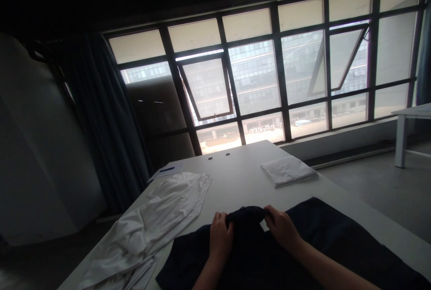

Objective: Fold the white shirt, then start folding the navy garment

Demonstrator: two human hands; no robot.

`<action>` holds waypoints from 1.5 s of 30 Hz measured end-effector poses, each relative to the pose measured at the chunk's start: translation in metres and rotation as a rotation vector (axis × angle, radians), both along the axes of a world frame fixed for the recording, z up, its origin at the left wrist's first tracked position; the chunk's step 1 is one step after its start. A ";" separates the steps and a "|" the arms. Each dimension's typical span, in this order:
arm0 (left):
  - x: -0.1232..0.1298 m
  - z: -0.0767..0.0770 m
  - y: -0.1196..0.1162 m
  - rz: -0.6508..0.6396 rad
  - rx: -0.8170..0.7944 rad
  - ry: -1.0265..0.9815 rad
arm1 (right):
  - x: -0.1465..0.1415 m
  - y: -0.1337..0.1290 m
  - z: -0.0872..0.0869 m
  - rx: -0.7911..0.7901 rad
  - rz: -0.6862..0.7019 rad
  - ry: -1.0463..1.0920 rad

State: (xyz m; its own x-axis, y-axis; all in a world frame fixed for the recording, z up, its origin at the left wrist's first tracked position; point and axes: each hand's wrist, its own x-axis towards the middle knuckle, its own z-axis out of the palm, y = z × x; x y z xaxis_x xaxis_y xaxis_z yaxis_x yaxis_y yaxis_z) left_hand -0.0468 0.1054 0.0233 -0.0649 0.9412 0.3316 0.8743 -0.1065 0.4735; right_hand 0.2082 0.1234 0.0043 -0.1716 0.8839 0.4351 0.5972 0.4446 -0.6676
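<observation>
"White cloth (141,231) lies crumpled on the table (235,169). What's next?"

"Left hand (220,236) and right hand (282,227), fingers closed on a raised fold of navy cloth (336,240)."

"How will it handle?"

"Soft, light, limp, I'd judge; hold it there. Further right, folded white cloth (288,169)."

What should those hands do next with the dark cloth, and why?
I think the left hand and right hand should probably lay the bunched part of the dark cloth down flat on the white table. Both hands are pinching it up into a lump, while the rest spreads out around it. The folded white cloth nearby lies neat and flat.
</observation>
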 end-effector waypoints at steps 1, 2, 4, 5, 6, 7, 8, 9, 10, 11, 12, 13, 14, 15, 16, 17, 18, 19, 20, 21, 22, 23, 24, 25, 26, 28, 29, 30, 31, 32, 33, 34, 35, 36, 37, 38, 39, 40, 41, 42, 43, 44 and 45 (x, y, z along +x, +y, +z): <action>-0.002 -0.001 0.002 0.004 -0.008 -0.020 | 0.000 0.000 -0.001 0.003 -0.001 -0.004; -0.003 -0.003 0.003 0.009 -0.014 -0.034 | 0.000 0.001 -0.001 0.005 -0.003 -0.010; -0.005 -0.005 0.005 0.021 -0.024 -0.058 | 0.000 0.001 -0.002 0.010 -0.006 -0.025; -0.005 -0.006 0.005 0.027 -0.025 -0.065 | 0.000 0.001 -0.002 0.010 -0.009 -0.029; -0.005 -0.007 0.005 0.032 -0.022 -0.068 | 0.000 0.001 -0.002 0.009 -0.013 -0.030; -0.005 -0.007 0.004 0.035 -0.016 -0.068 | 0.000 0.001 -0.001 0.007 -0.015 -0.027; -0.004 -0.007 0.003 0.038 -0.006 -0.066 | 0.000 0.001 -0.001 0.005 -0.014 -0.022; -0.003 -0.007 0.002 0.037 0.006 -0.062 | 0.000 0.000 0.000 0.002 -0.012 -0.015; -0.003 -0.007 0.001 0.036 0.020 -0.056 | 0.000 0.000 0.000 -0.002 -0.010 -0.008; -0.002 -0.006 0.001 0.033 0.034 -0.050 | 0.000 0.000 0.001 -0.004 -0.008 -0.001; -0.002 -0.005 0.000 0.031 0.049 -0.042 | 0.000 -0.001 0.002 -0.007 -0.004 0.003; -0.003 -0.004 0.000 0.030 0.063 -0.034 | 0.000 -0.001 0.002 -0.010 -0.002 0.006; -0.004 -0.003 0.001 0.031 0.077 -0.025 | 0.000 -0.001 0.002 -0.012 0.000 0.007; -0.005 -0.002 0.001 0.034 0.090 -0.014 | -0.001 -0.001 0.003 -0.013 0.002 0.006; -0.006 0.000 0.002 0.036 0.103 -0.001 | -0.001 -0.001 0.003 -0.013 0.004 0.004; -0.008 0.001 0.003 0.039 0.114 0.013 | -0.001 -0.002 0.004 -0.012 0.007 0.001; -0.010 0.003 0.003 0.041 0.126 0.028 | -0.001 -0.002 0.004 -0.009 0.010 -0.003; -0.013 0.005 0.004 0.040 0.138 0.044 | -0.001 -0.002 0.005 -0.006 0.012 -0.007; -0.015 0.007 0.004 0.034 0.149 0.060 | -0.001 -0.003 0.005 -0.005 0.016 -0.011; -0.018 0.008 0.005 0.022 0.160 0.076 | 0.000 -0.003 0.005 -0.004 0.020 -0.011; -0.021 0.010 0.006 0.007 0.168 0.090 | 0.000 -0.003 0.005 -0.002 0.025 -0.006; -0.024 0.011 0.007 -0.009 0.174 0.101 | 0.001 -0.004 0.005 -0.001 0.030 0.004; -0.026 0.011 0.008 -0.022 0.177 0.107 | 0.001 -0.004 0.005 0.002 0.031 0.015; -0.028 0.010 0.010 -0.029 0.177 0.108 | 0.002 -0.003 0.004 0.005 0.030 0.026; -0.030 0.009 0.012 -0.030 0.173 0.103 | 0.002 -0.003 0.003 0.007 0.025 0.035; -0.032 0.005 0.015 -0.018 0.159 0.079 | 0.003 -0.001 0.001 0.008 0.011 0.039; -0.033 0.002 0.016 -0.011 0.152 0.060 | 0.003 -0.001 0.001 0.007 0.007 0.036; -0.033 0.000 0.017 -0.002 0.147 0.038 | 0.003 0.000 0.000 0.008 0.005 0.032; -0.034 -0.002 0.018 0.008 0.147 0.015 | 0.003 0.000 0.000 0.011 0.006 0.029; -0.034 -0.004 0.018 0.018 0.150 -0.011 | 0.002 0.001 0.000 0.014 0.008 0.027; -0.035 -0.005 0.018 0.029 0.158 -0.036 | 0.002 0.001 0.000 0.017 0.010 0.028; -0.036 -0.006 0.018 0.040 0.169 -0.060 | 0.002 0.001 0.000 0.019 0.012 0.030; -0.037 -0.006 0.017 0.052 0.183 -0.083 | 0.002 0.001 0.000 0.018 0.011 0.033; -0.038 -0.007 0.017 0.061 0.200 -0.103 | 0.001 0.000 0.000 0.016 0.010 0.036; -0.039 -0.007 0.017 0.069 0.219 -0.120 | 0.001 0.000 0.000 0.012 0.010 0.038; -0.040 -0.006 0.017 0.077 0.241 -0.134 | 0.001 0.000 0.000 0.009 0.009 0.041; -0.041 -0.006 0.017 0.084 0.264 -0.145 | 0.001 0.000 -0.001 0.007 0.009 0.042; -0.042 -0.006 0.018 0.091 0.288 -0.153 | 0.001 0.000 -0.001 0.008 0.009 0.043; -0.043 -0.006 0.019 0.097 0.311 -0.156 | 0.000 0.000 -0.001 0.008 0.010 0.043; -0.044 -0.006 0.020 0.102 0.333 -0.155 | 0.000 0.000 -0.001 0.009 0.013 0.042; -0.045 -0.006 0.021 0.106 0.352 -0.151 | 0.000 0.001 -0.001 0.009 0.016 0.042; -0.045 -0.005 0.021 0.110 0.369 -0.143 | 0.000 0.001 -0.001 0.010 0.019 0.042; -0.045 -0.005 0.022 0.114 0.382 -0.133 | 0.000 0.001 -0.001 0.011 0.021 0.042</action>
State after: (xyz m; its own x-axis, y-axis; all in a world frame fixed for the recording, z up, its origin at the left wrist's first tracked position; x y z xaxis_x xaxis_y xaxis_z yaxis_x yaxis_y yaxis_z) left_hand -0.0923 0.1271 0.0180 -0.2274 0.7362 0.6374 0.8248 -0.2024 0.5280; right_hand 0.2078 0.1242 0.0037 -0.1711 0.8754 0.4521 0.5591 0.4641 -0.6870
